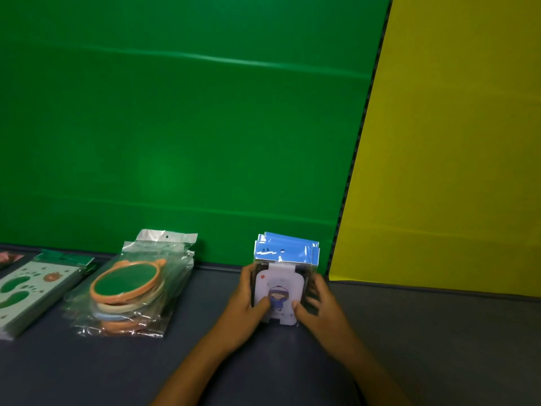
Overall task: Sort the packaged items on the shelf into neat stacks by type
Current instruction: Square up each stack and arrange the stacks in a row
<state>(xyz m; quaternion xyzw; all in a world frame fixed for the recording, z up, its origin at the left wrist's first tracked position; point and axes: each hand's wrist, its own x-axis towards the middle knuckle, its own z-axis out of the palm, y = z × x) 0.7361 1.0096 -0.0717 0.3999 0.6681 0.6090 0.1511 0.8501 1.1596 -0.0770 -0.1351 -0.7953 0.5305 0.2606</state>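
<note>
1. Now busy with the squaring-up step: both hands clasped round the stack of blue-topped packets (285, 275), which lay on the shelf (205, 361) close to the corner where the green back panel (187, 127) met the yellow side panel (456, 142).
2. Left hand (244, 306) curled round the stack's left edge, thumb pressed on the white card with the cartoon figure on the top packet.
3. Right hand (319, 306) curled round the right edge, thumb on the card's lower right, fingers bent along the side; together a two-sided pinch on the stack.
4. Blue header cards at the far end fanned slightly out of line, so judged not quite neat yet.
5. Further left, well apart: a pile of clear bags with round bear-eared frames (131, 285), somewhat askew, then flat footprint-pattern packets (32, 291), and a reddish item (8, 257) cut off by the picture's edge.
6. Probably called for next: nudging the headers flush with light inward pressure, letting go without dragging the slippery wrappers, then moving over to straighten the bear-eared pile.
7. Impossible to tell how many packets sat in the held stack.
</note>
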